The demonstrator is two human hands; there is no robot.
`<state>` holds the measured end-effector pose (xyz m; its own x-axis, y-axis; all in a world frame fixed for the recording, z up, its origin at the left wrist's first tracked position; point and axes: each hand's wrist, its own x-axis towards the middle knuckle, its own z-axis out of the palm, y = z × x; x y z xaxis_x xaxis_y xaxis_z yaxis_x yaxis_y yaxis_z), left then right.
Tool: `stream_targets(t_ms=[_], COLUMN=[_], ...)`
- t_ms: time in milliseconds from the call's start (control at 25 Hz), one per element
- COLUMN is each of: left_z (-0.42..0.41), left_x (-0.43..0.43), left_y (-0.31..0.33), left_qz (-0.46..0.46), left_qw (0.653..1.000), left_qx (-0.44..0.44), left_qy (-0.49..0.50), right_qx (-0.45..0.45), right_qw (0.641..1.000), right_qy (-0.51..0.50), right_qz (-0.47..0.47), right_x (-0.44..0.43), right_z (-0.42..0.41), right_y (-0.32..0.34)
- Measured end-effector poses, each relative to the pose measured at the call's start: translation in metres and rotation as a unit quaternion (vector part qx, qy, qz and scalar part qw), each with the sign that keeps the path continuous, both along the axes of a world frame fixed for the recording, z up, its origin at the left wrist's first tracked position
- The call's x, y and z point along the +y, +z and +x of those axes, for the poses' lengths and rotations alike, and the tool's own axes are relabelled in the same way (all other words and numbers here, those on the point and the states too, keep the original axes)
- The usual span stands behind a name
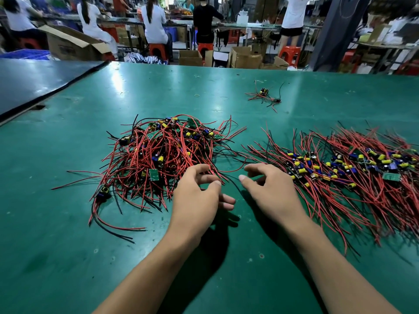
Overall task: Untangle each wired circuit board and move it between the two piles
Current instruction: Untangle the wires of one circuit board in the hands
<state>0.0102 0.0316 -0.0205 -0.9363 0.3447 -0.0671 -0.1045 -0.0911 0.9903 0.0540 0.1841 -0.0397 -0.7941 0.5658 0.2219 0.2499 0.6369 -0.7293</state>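
Observation:
A tangled pile of wired circuit boards, with red and black leads, lies left of centre on the green table. A second pile lies to the right, its wires combed roughly parallel. My left hand hovers at the tangled pile's right edge. Its fingers are loosely curled and the thumb tip sits beside some red wire ends, with a gap between thumb and fingers. My right hand sits at the left edge of the right pile, thumb and forefinger apart, nothing in them. A black wire runs between the hands.
A single wired board lies apart at the far middle of the table, and a small rubber band to its left. A dark mat covers the far left corner. Beyond the table's far edge are cardboard boxes and seated and standing people.

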Motion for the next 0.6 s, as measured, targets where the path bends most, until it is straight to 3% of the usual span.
stream_targets(t_ms=[160,400,600], left_z=[0.001,-0.004,-0.005], left_x=[0.003,0.004,0.003], left_y=[-0.003,-0.006,-0.005], left_qz=[0.004,-0.005,0.013], left_qw=[0.996,0.993,0.990], left_qx=[-0.078,-0.107,-0.132], left_qy=[-0.035,-0.044,-0.052], right_qx=[0.036,0.154,0.287], right_qw=[0.989,0.972,0.867], right_qy=[0.043,0.035,0.025], right_qz=[-0.140,-0.174,-0.407], right_x=[-0.011,-0.011,-0.002], right_z=[-0.004,-0.003,-0.003], right_y=[-0.002,0.004,0.021])
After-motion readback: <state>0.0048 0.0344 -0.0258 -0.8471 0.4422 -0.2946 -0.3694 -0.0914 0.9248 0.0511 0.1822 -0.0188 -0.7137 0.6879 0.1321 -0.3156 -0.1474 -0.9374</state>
